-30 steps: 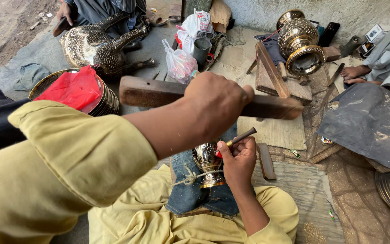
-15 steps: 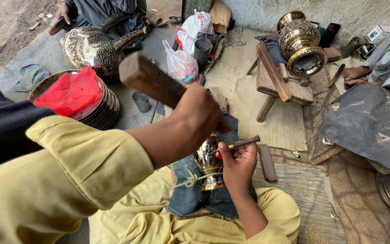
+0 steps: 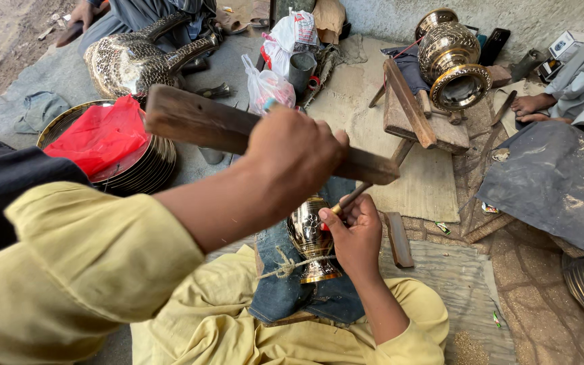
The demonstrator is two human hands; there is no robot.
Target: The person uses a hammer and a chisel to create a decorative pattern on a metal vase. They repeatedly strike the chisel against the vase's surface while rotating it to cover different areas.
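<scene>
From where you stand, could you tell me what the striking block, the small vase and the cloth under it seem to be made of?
The striking block looks like dark, worn wood: matte, with grain and chipped edges. The small vase looks like polished brass or a similar yellow metal, given its mirror shine and engraved pattern, though the exact alloy is open. The cloth beneath looks like faded blue denim, with a woven texture and seams.

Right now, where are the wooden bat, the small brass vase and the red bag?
wooden bat (image 3: 197, 122), head view, on its broad flat face.
small brass vase (image 3: 309, 233), head view, on its shiny belly.
red bag (image 3: 99, 135), head view, on its crumpled middle.
</scene>
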